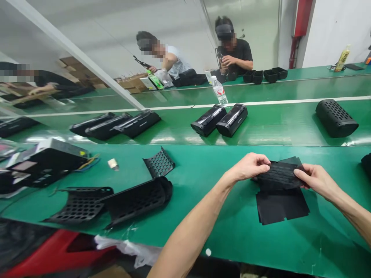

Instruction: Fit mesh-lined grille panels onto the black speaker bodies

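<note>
At the right of the head view, a thin dark sheet point(278, 175) with faint rows of marks is held up off the bench. My left hand point(253, 166) pinches its left edge between thumb and fingers. The right edge is gripped by my right hand point(315, 178), thumb on top. Behind it a greyish, see-through sheet corner point(292, 161) shows; whether it is one piece or several I cannot tell. Just below, a flat black sheet point(282, 206) with small notches in its edge lies on the green bench point(220, 216).
Curved perforated black covers point(139, 202) and a smaller perforated piece point(159, 163) lie to the left, near a boxy device point(48, 160) with wires. Black speaker-like housings point(232, 120) and a perforated housing point(336, 117) stand beyond, with a water bottle point(219, 92). Several people work across.
</note>
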{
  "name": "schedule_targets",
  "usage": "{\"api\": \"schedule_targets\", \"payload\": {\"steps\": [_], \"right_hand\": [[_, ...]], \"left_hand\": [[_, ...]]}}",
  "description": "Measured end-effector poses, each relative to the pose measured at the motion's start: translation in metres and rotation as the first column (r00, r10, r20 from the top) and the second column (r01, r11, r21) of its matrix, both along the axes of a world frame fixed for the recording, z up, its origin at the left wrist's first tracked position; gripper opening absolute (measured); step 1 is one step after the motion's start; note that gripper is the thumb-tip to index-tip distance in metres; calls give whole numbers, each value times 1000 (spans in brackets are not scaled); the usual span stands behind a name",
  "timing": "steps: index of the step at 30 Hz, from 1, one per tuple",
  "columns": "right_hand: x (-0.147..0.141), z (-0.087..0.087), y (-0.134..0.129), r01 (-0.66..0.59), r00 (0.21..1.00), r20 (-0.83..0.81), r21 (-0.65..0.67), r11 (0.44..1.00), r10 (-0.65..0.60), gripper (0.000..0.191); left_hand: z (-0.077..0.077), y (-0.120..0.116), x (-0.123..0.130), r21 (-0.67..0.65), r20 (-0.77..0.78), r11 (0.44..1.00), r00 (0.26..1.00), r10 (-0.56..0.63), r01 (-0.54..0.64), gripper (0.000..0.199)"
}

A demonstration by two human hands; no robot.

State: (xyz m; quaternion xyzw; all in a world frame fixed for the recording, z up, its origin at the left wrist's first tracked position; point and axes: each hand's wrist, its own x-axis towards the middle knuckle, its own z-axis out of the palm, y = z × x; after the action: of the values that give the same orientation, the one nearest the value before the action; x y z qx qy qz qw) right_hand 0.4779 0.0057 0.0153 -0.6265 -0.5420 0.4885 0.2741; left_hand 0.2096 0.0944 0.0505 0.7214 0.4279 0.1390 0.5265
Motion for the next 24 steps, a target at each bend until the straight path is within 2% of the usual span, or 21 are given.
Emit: {"api": "schedule_targets", "payload": {"steps": [3,6,10,12,15,18,20,22,24], "right_hand": [[0,-10,8,-43,981,190,19,999,38,49],[-1,-17,12,-80,925,374,14,997,69,53],[6,-13,10,-95,857,508,-15,995,89,44],[12,-10,11,-64,834,550,14,998,46,37],[17,-15,18,-55,818,575,135,989,-33,41],[16,-23,29,-121,845,535,193,974,-1,29],[14,-25,33,-143,860,509,195,970,25,25],[13,-20,32,-135,896,442,167,977,48,30],[12,-12,25,-88,959,275,89,992,60,36]], "left_hand": [[-2,16,4,150,-159,988,987,-3,27,15],[-14,22,12,283,-296,957,955,28,59,10],[-30,19,10,396,-379,917,918,118,45,37],[-35,18,1,418,-380,908,911,158,17,48],[-43,21,-15,394,-346,919,922,171,-23,41],[-51,23,-23,329,-260,941,950,171,-79,21],[-53,17,-25,255,-186,958,966,178,-128,25],[-52,4,-26,159,-120,974,976,183,-163,35],[-48,-16,-26,-34,10,969,969,246,-245,47]]}}
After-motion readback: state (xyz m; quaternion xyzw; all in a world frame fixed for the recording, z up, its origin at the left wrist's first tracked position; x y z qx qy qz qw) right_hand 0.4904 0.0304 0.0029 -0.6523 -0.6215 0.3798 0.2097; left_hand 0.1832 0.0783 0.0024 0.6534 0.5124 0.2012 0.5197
